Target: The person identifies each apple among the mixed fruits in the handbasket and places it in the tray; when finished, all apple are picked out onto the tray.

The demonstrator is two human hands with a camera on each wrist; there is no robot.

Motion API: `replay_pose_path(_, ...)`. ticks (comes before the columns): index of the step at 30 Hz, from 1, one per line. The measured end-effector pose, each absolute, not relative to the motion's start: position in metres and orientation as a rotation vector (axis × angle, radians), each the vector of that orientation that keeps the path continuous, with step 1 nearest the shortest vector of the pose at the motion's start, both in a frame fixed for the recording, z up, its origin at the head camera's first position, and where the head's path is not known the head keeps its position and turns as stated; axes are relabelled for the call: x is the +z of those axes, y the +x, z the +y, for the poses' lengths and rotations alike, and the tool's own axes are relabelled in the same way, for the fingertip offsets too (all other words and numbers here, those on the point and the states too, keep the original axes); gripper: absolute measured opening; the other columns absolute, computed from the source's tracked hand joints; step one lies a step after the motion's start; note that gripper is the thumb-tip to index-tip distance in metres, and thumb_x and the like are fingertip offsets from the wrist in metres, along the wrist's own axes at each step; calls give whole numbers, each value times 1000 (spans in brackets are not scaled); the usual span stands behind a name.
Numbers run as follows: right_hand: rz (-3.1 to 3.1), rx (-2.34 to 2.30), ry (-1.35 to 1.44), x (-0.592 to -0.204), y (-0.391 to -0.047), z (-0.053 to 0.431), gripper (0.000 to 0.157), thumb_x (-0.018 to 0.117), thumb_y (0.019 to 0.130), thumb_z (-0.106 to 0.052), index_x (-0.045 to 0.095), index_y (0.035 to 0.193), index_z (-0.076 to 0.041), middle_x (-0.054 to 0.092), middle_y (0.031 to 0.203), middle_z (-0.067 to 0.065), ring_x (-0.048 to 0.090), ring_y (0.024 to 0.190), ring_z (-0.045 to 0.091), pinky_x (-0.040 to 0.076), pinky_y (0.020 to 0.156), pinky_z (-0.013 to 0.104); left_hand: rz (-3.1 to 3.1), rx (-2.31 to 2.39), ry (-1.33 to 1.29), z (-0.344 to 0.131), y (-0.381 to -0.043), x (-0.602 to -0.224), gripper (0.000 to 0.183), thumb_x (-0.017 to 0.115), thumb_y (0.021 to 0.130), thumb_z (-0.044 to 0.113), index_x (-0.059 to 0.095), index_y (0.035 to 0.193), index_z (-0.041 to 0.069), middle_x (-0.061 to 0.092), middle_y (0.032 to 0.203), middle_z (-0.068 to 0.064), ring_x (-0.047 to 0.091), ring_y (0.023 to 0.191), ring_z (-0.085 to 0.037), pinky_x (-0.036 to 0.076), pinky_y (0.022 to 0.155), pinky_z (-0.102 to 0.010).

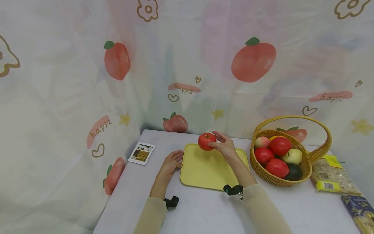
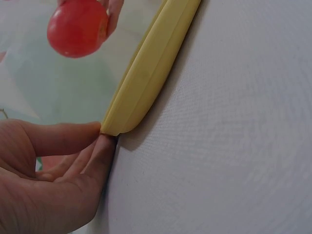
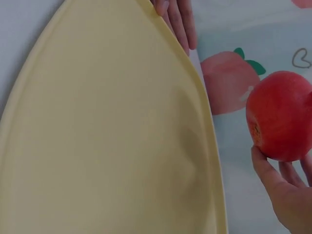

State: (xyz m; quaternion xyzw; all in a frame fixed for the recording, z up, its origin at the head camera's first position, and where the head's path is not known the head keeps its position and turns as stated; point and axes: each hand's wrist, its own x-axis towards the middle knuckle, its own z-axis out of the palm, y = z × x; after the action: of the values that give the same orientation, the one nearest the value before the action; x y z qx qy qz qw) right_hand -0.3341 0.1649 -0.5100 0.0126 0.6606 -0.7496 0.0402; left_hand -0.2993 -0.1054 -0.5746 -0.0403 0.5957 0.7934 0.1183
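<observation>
My right hand [image 1: 226, 149] grips a glossy red apple [image 1: 207, 141] above the far edge of a yellow tray [image 1: 201, 177]. In the right wrist view the apple [image 3: 279, 114] shows a brown dimple near the fingertips. My left hand [image 1: 170, 164] is at the tray's left edge. In the left wrist view its thumb and a finger pinch the rim of the tray [image 2: 148, 68] at a corner. The tray lies on the white table and holds nothing. The right hand's palm side is partly hidden behind the apple.
A wicker basket [image 1: 254, 164] with a tall handle holds several fruits on the right. Beside it lie a yellow-labelled clear bag [image 1: 333, 174] and a blue packet [image 1: 359, 211]. A flat white package [image 1: 142, 153] lies at the back left. Printed curtains rise behind and left.
</observation>
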Motion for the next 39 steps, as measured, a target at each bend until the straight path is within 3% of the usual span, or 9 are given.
replay_pose_path(9,2092,-2233,65,-522,-340,146,67,80,87,-3,55,149,-3,56,148,20,65,114,21,61,85,24,1759,2306,-143,-105,-299,-574,76,51,79,-33,43,151,-8,47,155,-28,43,147,-38,42,119,-45)
replay_pose_path(18,2179,-2153,70,-539,-345,130,68,83,84,-6,57,147,-3,58,148,19,57,132,32,57,89,20,1779,2292,-134,-105,-301,-576,75,51,80,-32,43,151,-7,47,155,-27,44,147,-37,43,118,-44)
replay_pose_path(27,2204,-2096,68,-543,-344,121,72,84,85,-10,54,150,-2,55,151,20,52,139,37,51,106,31,1766,2307,-126,-105,-300,-576,76,50,80,-33,44,151,-8,47,155,-28,44,147,-38,43,118,-45)
replay_pose_path(35,2215,-2036,109,-545,-342,122,72,85,82,-8,57,148,-6,57,149,17,55,131,31,54,91,25,1765,2303,-129,-104,-299,-576,76,51,79,-33,44,151,-9,48,154,-28,44,146,-38,44,117,-44)
replay_pose_path(39,2231,-1982,50,-546,-344,126,79,86,77,-3,55,150,-4,56,149,18,52,132,31,50,100,32,1769,2302,-126,-106,-299,-575,76,50,80,-32,43,151,-8,47,155,-29,44,147,-38,42,118,-45)
